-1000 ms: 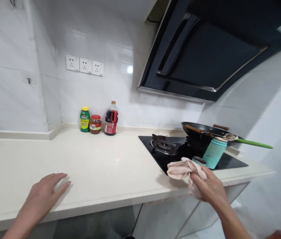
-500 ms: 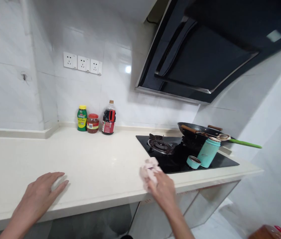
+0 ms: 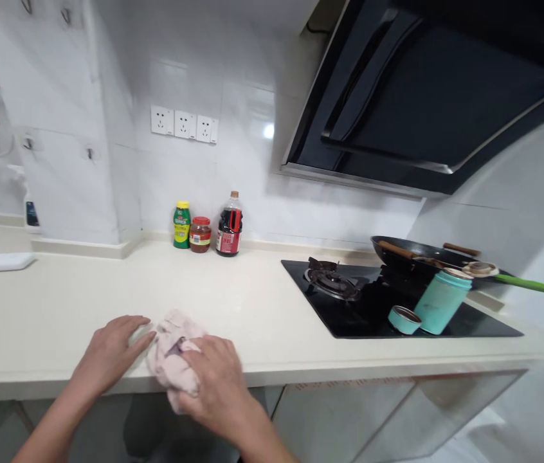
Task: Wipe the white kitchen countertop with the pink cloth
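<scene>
Pink cloth (image 3: 172,357) lies bunched at the counter's (image 3: 262,308) front edge, gripped under the right hand (image 3: 217,382). Left hand (image 3: 108,350) rests flat beside it, fingers spread, fingertips touching the cloth. Teal flask (image 3: 440,301) and its cap (image 3: 404,319) stand on the hob (image 3: 349,315), well apart.

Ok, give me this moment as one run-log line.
right hand: gripping crumpled pale pink cloth on cream stone counter | left hand: flat on counter, fingertips at cloth | teal metal flask: on black hob
</scene>
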Available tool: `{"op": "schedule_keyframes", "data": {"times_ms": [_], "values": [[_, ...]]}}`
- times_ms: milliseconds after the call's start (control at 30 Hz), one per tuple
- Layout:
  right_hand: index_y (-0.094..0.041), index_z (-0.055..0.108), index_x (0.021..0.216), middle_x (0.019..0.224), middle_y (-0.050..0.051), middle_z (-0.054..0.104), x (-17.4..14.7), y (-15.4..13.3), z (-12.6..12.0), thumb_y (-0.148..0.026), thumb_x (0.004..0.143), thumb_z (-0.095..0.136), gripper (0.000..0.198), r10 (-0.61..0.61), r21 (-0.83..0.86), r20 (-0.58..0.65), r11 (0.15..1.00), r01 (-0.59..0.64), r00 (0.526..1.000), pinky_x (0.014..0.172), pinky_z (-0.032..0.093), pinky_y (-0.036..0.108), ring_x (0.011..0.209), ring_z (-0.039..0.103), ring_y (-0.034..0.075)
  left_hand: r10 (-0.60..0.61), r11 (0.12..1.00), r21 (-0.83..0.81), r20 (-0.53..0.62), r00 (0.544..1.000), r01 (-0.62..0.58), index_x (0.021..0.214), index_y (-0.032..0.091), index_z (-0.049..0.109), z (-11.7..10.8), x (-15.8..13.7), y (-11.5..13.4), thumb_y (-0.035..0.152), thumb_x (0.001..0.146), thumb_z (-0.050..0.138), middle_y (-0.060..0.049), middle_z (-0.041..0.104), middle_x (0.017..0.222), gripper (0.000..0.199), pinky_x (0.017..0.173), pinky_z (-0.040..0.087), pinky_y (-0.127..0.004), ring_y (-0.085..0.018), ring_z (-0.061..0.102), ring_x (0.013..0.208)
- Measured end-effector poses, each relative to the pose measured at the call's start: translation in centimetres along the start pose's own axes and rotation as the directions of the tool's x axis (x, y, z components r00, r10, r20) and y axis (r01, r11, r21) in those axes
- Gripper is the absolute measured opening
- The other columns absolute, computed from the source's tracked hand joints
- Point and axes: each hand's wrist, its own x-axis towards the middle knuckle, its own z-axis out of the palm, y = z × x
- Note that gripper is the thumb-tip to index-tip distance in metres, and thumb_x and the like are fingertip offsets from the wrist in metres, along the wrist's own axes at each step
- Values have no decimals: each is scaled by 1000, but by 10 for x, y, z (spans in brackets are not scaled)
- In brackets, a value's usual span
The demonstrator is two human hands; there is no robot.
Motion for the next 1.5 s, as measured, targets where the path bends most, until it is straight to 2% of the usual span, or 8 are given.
{"op": "schedule_keyframes", "data": {"times_ms": [167, 333, 433, 667, 800, 1067, 1333, 1500], "values": [[-25, 63, 122, 128, 5, 62, -51, 89, -51, -28, 81, 57, 42, 241, -126, -85, 960, -250, 967, 103, 41, 43, 117, 52, 26, -20, 1000, -15, 9, 1000, 20, 118, 22, 70, -3, -5, 7, 60, 90, 43, -9, 69, 129, 54, 106, 42, -45, -31, 57, 126], [-16, 71, 106, 118, 18, 62, -81, 165, -98, -44, 91, 44, 41, 499, -248, -225, 801, -545, 837, 94, 44, 48, 104, 57, 33, -25, 999, -44, 11, 1000, 25, 120, 22, 69, -8, -7, 13, 57, 92, 44, -9, 68, 129, 52, 107, 41, -44, -30, 56, 126], [-14, 73, 96, 106, 20, 61, -69, 163, -98, -44, 90, 48, 40, 540, -286, -257, 750, -596, 802, 89, 45, 48, 94, 58, 33, -11, 998, -59, -5, 1000, 11, 118, 22, 69, -9, -9, 16, 55, 92, 45, -9, 69, 126, 49, 107, 41, -44, -29, 57, 124], [-21, 70, 105, 111, 11, 63, -2, 54, -20, -34, 86, 57, 25, 296, -55, -62, 953, -299, 953, 94, 42, 44, 101, 53, 30, 25, 999, -21, -34, 999, -26, 118, 21, 69, -8, -11, 18, 49, 93, 47, -9, 70, 124, 43, 104, 42, -43, -30, 58, 123], [-23, 67, 96, 102, 5, 65, 31, 23, 6, -35, 86, 53, 21, 195, 230, -20, 955, -186, 981, 91, 46, 37, 97, 57, 23, 28, 999, -39, -34, 999, -29, 115, 22, 69, -11, -14, 19, 46, 94, 51, -9, 70, 123, 38, 102, 43, -40, -28, 59, 121], [-19, 57, 136, 125, 10, 66, 56, 101, -12, -66, 101, 20, 69, 439, 473, 23, 787, -396, 898, 91, 54, 36, 114, 63, 23, 3, 1000, -24, -18, 1000, -4, 114, 23, 69, -16, -18, 24, 41, 95, 51, -9, 70, 125, 32, 103, 42, -42, -28, 58, 124], [-14, 63, 123, 132, 20, 55, -20, 200, -68, -68, 81, 46, 70, 559, 180, -96, 823, -538, 823, 111, 39, 51, 126, 52, 34, -4, 993, -117, -23, 1000, 1, 114, 24, 71, -12, -15, 27, 46, 93, 50, -8, 70, 128, 36, 108, 44, -45, -29, 59, 126], [-21, 71, 105, 125, 16, 59, -75, 225, -88, -66, 82, 48, 55, 534, 86, -91, 845, -528, 841, 113, 35, 55, 123, 52, 35, 209, 932, -326, 134, 969, -157, 135, 22, 63, -3, -9, 83, 53, 94, 54, -11, 57, 147, 52, 117, 39, -42, -28, 51, 138]]}}
